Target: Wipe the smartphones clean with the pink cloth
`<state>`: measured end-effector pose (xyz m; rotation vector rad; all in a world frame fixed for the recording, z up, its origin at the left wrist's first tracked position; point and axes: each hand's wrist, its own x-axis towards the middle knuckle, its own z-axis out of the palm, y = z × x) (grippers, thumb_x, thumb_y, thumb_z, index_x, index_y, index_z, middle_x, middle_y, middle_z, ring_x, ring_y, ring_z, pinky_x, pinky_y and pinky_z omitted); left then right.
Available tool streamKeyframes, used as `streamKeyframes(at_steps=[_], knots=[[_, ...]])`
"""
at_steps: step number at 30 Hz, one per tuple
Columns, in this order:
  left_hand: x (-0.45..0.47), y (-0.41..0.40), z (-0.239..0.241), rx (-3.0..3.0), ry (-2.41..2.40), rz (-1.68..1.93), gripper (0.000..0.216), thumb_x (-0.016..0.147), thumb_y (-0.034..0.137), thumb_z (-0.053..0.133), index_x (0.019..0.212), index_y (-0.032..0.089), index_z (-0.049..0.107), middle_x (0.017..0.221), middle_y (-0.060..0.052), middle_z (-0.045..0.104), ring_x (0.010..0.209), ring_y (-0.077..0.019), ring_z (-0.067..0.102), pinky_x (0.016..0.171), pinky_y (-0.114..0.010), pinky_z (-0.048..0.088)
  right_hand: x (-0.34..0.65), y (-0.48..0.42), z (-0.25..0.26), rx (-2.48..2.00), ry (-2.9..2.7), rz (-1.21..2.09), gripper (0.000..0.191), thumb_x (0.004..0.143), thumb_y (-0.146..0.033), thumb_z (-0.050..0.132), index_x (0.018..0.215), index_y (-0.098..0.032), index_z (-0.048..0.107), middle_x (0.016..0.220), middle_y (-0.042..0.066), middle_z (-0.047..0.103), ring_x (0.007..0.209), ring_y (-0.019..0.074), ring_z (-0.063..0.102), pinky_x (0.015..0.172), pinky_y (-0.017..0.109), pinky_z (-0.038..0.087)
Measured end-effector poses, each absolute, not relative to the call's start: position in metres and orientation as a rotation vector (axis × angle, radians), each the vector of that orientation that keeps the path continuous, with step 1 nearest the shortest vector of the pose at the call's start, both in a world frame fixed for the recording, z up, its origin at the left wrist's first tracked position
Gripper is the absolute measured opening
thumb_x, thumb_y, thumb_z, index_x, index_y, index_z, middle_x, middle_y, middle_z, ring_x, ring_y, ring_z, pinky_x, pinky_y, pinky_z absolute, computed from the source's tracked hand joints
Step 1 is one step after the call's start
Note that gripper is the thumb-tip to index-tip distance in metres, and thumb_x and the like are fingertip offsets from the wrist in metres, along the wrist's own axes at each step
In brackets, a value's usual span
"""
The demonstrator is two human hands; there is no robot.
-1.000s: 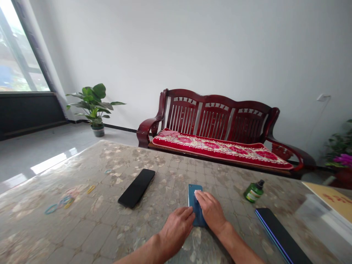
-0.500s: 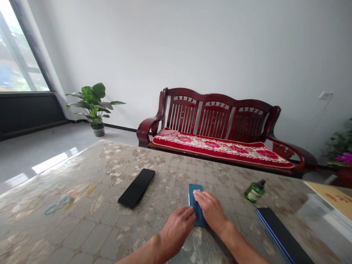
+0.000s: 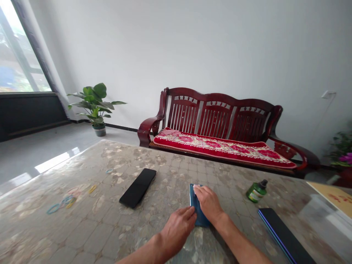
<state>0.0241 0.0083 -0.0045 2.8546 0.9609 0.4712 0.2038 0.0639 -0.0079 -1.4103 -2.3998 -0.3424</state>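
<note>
On the desk, I have my left hand holding the blue phone and my right hand clasping a white wad; lopsided pressure might skid the phone.

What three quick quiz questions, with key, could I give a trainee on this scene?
1. Multiple choice: what do the left hand and the right hand both touch?
A. the potted plant
B. the blue phone
C. the yellow loop

2. True or false: in the picture, the green bottle is to the right of the blue phone.

3. Short answer: which hand reaches nearer to the far end of the blue phone?

Key: 1. B. 2. True. 3. The right hand.
</note>
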Motion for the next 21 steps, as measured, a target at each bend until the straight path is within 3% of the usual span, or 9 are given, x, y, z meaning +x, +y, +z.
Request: streamKeyframes(at_steps=[7, 14, 21], knots=[[0.023, 0.010, -0.012, 2.840, 0.958, 0.549, 0.007, 0.093, 0.011, 0.057, 0.092, 0.018, 0.058, 0.104, -0.007, 0.064, 0.101, -0.0223, 0.063, 0.092, -0.032, 0.052, 0.216, 0.037, -0.014, -1.284, -2.448, -0.348, 0.043, 0.085, 0.000, 0.048, 0.122, -0.016, 0.063, 0.118, 0.008, 0.070, 0.103, 0.0194, 0.064, 0.091, 0.030, 0.051], [0.021, 0.010, -0.016, 2.839, 0.920, 0.560, 0.010, 0.093, 0.009, 0.055, 0.094, 0.018, 0.059, 0.109, -0.008, 0.064, 0.113, -0.0232, 0.061, 0.101, -0.033, 0.047, 0.218, 0.075, -0.006, -1.422, -2.394, -0.386, 0.044, 0.086, 0.002, 0.047, 0.118, -0.023, 0.066, 0.111, 0.005, 0.072, 0.090, 0.0160, 0.067, 0.089, 0.028, 0.051], [0.021, 0.010, -0.016, 2.791, 0.955, 0.562, 0.010, 0.094, 0.010, 0.055, 0.099, 0.017, 0.059, 0.115, -0.008, 0.065, 0.111, -0.0222, 0.062, 0.101, -0.032, 0.047, 0.224, 0.039, -0.009, -1.392, -2.398, -0.374, 0.041, 0.085, 0.000, 0.049, 0.116, -0.018, 0.068, 0.113, 0.007, 0.072, 0.098, 0.0187, 0.066, 0.090, 0.029, 0.052]])
